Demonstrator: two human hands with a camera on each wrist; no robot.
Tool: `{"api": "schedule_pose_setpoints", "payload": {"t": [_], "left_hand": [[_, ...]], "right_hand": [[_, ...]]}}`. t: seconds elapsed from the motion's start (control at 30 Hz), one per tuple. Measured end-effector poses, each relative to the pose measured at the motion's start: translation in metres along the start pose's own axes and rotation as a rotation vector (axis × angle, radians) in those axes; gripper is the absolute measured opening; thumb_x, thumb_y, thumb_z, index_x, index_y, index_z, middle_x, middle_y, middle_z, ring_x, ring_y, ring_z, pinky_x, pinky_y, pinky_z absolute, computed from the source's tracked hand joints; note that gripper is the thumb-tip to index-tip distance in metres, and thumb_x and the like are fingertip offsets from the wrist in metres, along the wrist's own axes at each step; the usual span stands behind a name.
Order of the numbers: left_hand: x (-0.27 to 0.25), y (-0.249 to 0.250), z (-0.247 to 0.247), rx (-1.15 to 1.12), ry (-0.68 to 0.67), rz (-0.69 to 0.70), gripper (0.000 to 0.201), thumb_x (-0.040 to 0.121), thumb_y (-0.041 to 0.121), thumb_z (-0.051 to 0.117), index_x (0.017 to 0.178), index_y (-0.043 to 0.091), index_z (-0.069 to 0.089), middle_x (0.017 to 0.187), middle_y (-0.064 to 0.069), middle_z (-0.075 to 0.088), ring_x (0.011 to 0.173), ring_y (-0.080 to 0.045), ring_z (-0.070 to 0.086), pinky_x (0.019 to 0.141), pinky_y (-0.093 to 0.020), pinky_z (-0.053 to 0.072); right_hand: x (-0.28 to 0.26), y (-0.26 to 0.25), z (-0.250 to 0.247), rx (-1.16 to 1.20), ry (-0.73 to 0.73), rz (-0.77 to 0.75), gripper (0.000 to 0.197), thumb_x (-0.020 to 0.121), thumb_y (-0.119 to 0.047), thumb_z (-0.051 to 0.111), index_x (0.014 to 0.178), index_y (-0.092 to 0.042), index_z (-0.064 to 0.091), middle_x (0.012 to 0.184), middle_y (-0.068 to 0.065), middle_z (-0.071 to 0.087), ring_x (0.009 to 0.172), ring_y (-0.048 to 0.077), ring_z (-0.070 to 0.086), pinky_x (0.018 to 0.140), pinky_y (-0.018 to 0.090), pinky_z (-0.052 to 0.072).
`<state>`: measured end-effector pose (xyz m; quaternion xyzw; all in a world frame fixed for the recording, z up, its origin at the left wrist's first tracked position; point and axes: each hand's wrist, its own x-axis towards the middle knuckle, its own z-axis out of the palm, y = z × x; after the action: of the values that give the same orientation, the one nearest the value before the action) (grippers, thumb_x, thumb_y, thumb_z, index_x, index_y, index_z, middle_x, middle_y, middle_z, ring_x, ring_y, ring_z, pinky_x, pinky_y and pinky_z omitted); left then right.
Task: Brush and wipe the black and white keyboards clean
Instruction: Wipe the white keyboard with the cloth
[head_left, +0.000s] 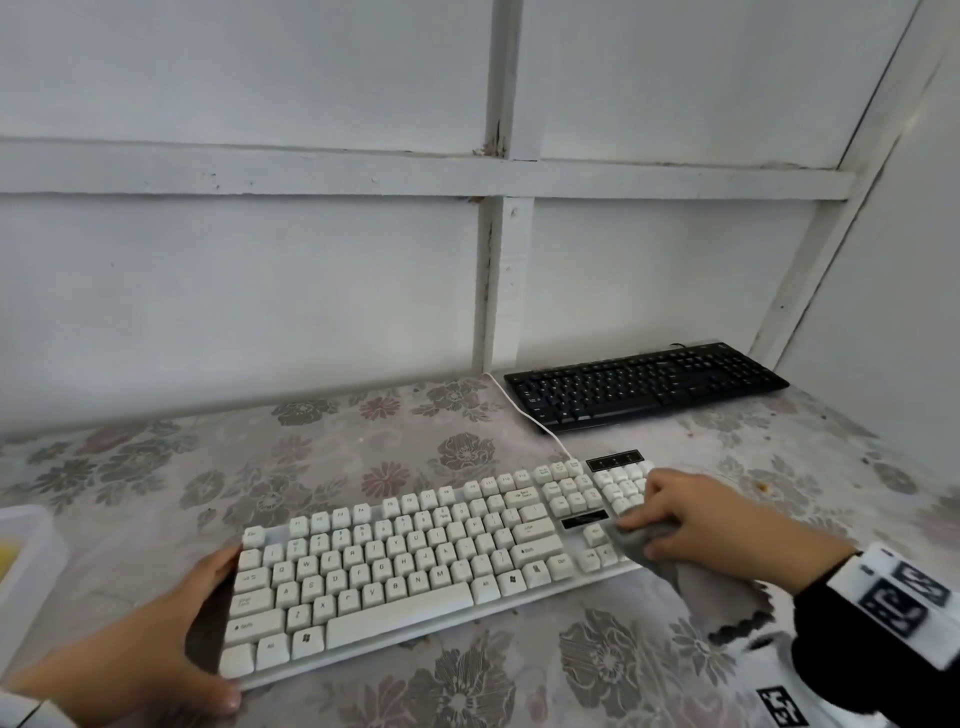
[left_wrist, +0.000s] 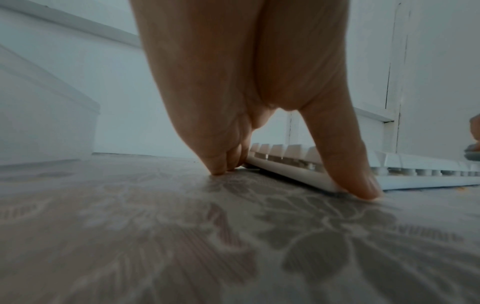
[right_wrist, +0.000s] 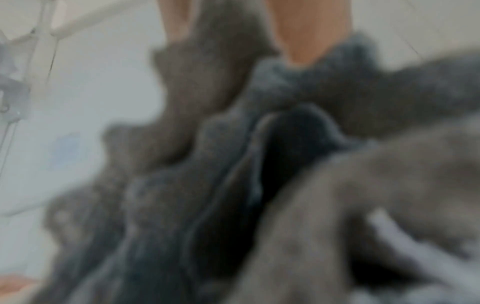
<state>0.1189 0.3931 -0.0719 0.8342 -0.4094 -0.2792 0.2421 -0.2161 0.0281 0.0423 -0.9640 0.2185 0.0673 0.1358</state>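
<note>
The white keyboard (head_left: 415, 561) lies slanted across the floral-covered table in front of me. My left hand (head_left: 208, 623) holds its left end, thumb at the near corner and fingers at the far corner; in the left wrist view the fingertips (left_wrist: 223, 168) touch the table beside the keyboard's edge (left_wrist: 415, 164). My right hand (head_left: 691, 519) grips a grey cloth (head_left: 675, 569) and presses it on the keys at the keyboard's right end. The right wrist view is filled by the blurred cloth (right_wrist: 233, 185). The black keyboard (head_left: 644, 387) lies at the back right against the wall.
A white tray (head_left: 26, 561) with something yellow in it stands at the table's left edge. The white keyboard's cable (head_left: 540, 421) runs back past the black keyboard's left end. White panelled walls close the back and right sides.
</note>
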Motion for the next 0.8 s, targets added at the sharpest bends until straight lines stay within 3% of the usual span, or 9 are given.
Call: {"api": "schedule_pose_setpoints", "payload": {"t": [0.1,0.17,0.23,0.3,0.4,0.57,0.67,0.73,0.8], "left_hand": [[0.002,0.002,-0.005,-0.093,-0.039,0.042,0.131,0.031,0.041,0.096,0.138,0.047,0.021,0.147,0.022,0.032,0.132,0.006,0.034,0.111,-0.032,0.034],[0.001,0.001,-0.002,-0.045,-0.01,0.019,0.133,0.028,0.051,0.093,0.137,0.054,0.017,0.147,0.023,0.031,0.133,0.001,0.035,0.11,-0.034,0.035],[-0.001,-0.002,0.002,-0.005,0.012,-0.008,0.13,0.027,0.061,0.089,0.133,0.061,0.014,0.146,0.022,0.031,0.133,-0.004,0.035,0.11,-0.036,0.036],[-0.003,-0.002,0.004,-0.007,0.001,-0.011,0.127,0.028,0.063,0.088,0.131,0.063,0.013,0.146,0.021,0.031,0.134,-0.004,0.035,0.11,-0.036,0.036],[-0.004,0.0,0.002,0.007,0.003,0.002,0.125,0.029,0.064,0.087,0.129,0.065,0.012,0.147,0.021,0.03,0.134,-0.004,0.034,0.11,-0.035,0.036],[-0.011,0.015,0.0,-0.024,0.013,-0.006,0.123,0.023,0.07,0.082,0.125,0.063,0.012,0.146,0.019,0.032,0.133,-0.005,0.036,0.11,-0.035,0.035],[-0.014,0.021,-0.001,-0.031,0.02,-0.001,0.123,0.022,0.071,0.081,0.124,0.064,0.012,0.146,0.019,0.031,0.134,-0.006,0.034,0.111,-0.036,0.034],[-0.014,0.022,-0.001,-0.037,0.017,0.0,0.123,0.022,0.07,0.082,0.124,0.064,0.013,0.146,0.019,0.031,0.134,-0.006,0.035,0.111,-0.036,0.034],[-0.013,0.02,-0.001,-0.031,0.022,0.007,0.122,0.024,0.068,0.084,0.124,0.065,0.014,0.146,0.021,0.031,0.134,-0.004,0.035,0.111,-0.036,0.034]], "right_hand": [[0.0,0.008,0.011,0.009,-0.013,0.057,0.032,0.083,-0.026,0.067,0.113,-0.039,0.067,0.085,-0.009,0.043,0.079,0.004,0.046,0.071,0.012,0.036],[-0.004,0.012,0.012,0.037,-0.012,0.061,0.031,0.081,-0.025,0.07,0.108,-0.041,0.068,0.083,-0.011,0.043,0.077,0.003,0.046,0.069,0.01,0.036],[-0.009,0.018,0.007,0.028,-0.016,0.062,0.036,0.08,-0.023,0.072,0.091,-0.057,0.064,0.08,-0.011,0.043,0.074,0.002,0.046,0.067,0.008,0.035],[-0.013,0.027,0.002,-0.019,-0.008,0.083,0.063,0.078,-0.022,0.073,0.06,-0.075,0.045,0.078,-0.01,0.044,0.072,0.002,0.046,0.067,0.007,0.035],[-0.013,0.035,-0.003,-0.067,-0.005,0.101,0.078,0.078,-0.022,0.073,0.044,-0.079,0.032,0.079,-0.012,0.046,0.071,-0.001,0.047,0.069,0.006,0.035],[-0.006,0.031,-0.012,-0.017,-0.013,0.127,0.058,0.075,-0.015,0.072,0.061,-0.067,0.051,0.077,-0.008,0.047,0.071,0.003,0.05,0.066,0.008,0.037],[-0.001,0.018,-0.011,0.057,-0.014,0.091,0.033,0.077,-0.02,0.073,0.097,-0.047,0.068,0.081,-0.01,0.048,0.074,0.001,0.05,0.069,0.008,0.037],[0.002,0.012,-0.001,0.072,-0.048,0.06,0.033,0.077,-0.022,0.073,0.106,-0.037,0.07,0.082,-0.01,0.046,0.074,0.001,0.049,0.069,0.007,0.036],[0.003,0.011,0.006,0.063,-0.061,0.04,0.033,0.078,-0.022,0.073,0.108,-0.037,0.069,0.081,-0.011,0.045,0.073,0.001,0.048,0.069,0.008,0.036]]}}
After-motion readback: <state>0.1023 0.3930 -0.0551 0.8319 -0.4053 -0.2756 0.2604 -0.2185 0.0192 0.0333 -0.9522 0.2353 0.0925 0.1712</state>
